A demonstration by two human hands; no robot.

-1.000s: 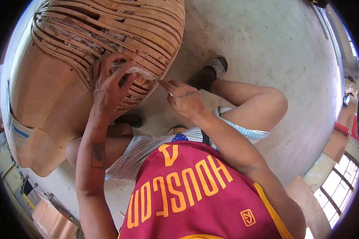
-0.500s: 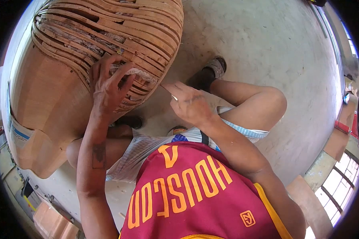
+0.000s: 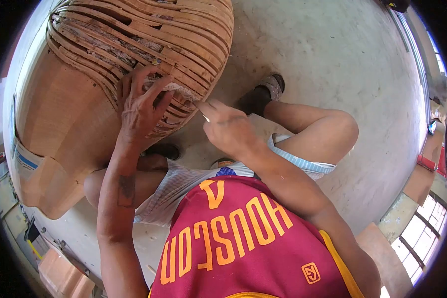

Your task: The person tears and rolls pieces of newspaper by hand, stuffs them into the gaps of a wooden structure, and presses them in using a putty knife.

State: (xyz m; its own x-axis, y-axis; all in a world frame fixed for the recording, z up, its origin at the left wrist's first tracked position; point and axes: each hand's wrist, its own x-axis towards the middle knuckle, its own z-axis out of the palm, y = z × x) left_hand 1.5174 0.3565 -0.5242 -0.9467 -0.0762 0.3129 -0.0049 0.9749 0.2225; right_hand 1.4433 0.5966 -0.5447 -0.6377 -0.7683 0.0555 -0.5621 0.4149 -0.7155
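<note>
A large curved wooden form point(image 3: 198, 47) with many narrow slats and gaps between them fills the upper left. Crumpled printed paper point(image 3: 181, 90) bulges from one gap near its lower edge. My left hand point(image 3: 143, 107) lies over the slats, fingers spread and bent, its thumb and forefinger touching the paper's left end. Just right of it, my right hand point(image 3: 231, 128) is closed around a thin tool point(image 3: 206, 118) with a pale end, mostly hidden in the fingers. The fingertips of that hand are at the paper's right end, by the form's edge.
My bent legs point(image 3: 313, 126) are on both sides, with a sandalled foot point(image 3: 272, 87) on the pale floor point(image 3: 382, 99). More wadded paper point(image 3: 116, 52) shows in gaps higher up. Brown boards point(image 3: 382, 253) stand at the lower right near a barred window point(image 3: 424, 226).
My right hand has moved left and slightly up, bringing its fingertips to the paper's end. My left hand stays on the slats. The view has shifted slightly.
</note>
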